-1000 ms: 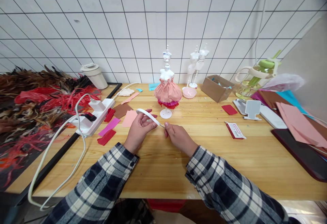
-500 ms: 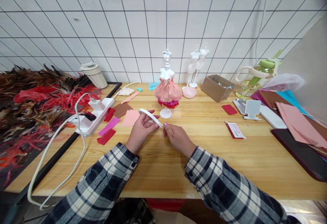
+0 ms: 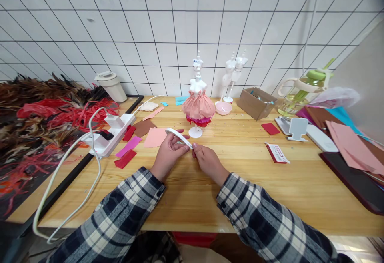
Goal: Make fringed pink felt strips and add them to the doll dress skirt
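A narrow roll of white tape (image 3: 179, 136) is held tilted, nearly edge-on, above the front middle of the table. My left hand (image 3: 169, 153) grips it, with fingers behind and thumb in front. At its right end, my right hand (image 3: 207, 160) pinches the tape's edge between thumb and forefinger; whether a loose end is in the pinch I cannot make out. Beyond the hands a small white dress form (image 3: 198, 85) stands upright, wearing a pink crepe-paper skirt (image 3: 198, 106) over red and magenta frills. Just left of my left hand lies a pink paper piece (image 3: 154, 138).
A white power strip (image 3: 112, 139) with cables lies left, beside feathers (image 3: 36, 91) and a white cup (image 3: 111, 86). Paper scraps (image 3: 128, 147) are scattered nearby. Toward the right are a pink bowl (image 3: 223, 108), a cardboard box (image 3: 256, 104), a red packet (image 3: 276, 153) and a bottle (image 3: 303, 95).
The view has shifted slightly. Both hands keep their hold on the tape roll, with hardly any movement between them.
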`<action>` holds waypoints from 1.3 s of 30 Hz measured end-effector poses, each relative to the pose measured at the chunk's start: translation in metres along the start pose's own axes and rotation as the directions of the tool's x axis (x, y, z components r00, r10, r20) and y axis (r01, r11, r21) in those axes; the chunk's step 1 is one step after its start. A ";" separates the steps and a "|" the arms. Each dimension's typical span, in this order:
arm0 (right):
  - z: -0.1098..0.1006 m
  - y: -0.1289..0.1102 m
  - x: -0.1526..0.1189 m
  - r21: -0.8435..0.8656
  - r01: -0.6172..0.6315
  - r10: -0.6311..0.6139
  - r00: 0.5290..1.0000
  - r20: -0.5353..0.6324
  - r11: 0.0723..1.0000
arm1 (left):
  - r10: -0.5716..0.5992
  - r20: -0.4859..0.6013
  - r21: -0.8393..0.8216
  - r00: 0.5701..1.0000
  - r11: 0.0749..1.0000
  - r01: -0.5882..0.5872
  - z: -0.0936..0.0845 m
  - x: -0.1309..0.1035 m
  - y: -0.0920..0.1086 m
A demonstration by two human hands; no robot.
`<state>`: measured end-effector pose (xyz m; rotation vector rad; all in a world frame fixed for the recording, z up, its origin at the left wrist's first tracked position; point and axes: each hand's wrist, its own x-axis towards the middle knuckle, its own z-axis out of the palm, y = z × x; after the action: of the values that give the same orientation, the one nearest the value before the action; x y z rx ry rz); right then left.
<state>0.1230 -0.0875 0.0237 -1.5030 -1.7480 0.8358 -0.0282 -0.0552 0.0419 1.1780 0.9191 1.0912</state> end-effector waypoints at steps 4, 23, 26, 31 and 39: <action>0.002 0.000 0.000 -0.017 0.001 -0.002 1.000 -0.016 1.000 | 0.014 -0.019 0.010 1.000 1.000 -0.014 0.001 0.000 0.000; -0.008 -0.001 0.001 -0.031 -0.066 0.067 0.998 0.007 0.997 | 0.210 -0.069 0.109 0.975 0.973 -0.202 -0.002 0.001 0.003; -0.010 -0.001 0.004 0.054 -0.098 0.101 0.994 -0.045 0.994 | 0.212 -0.063 0.100 0.975 0.974 -0.205 -0.005 0.002 0.004; -0.010 -0.001 0.005 0.212 -0.019 0.048 0.990 -0.134 0.977 | 0.157 0.032 0.077 0.987 0.984 -0.159 0.000 0.000 0.003; -0.010 0.003 0.009 0.423 -0.030 0.092 0.988 -0.125 0.906 | 0.118 0.084 0.054 0.989 0.991 -0.123 0.003 -0.004 0.001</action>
<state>0.1323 -0.0772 0.0279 -1.2937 -1.3159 1.0344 -0.0267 -0.0596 0.0434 1.3315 0.8313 1.1103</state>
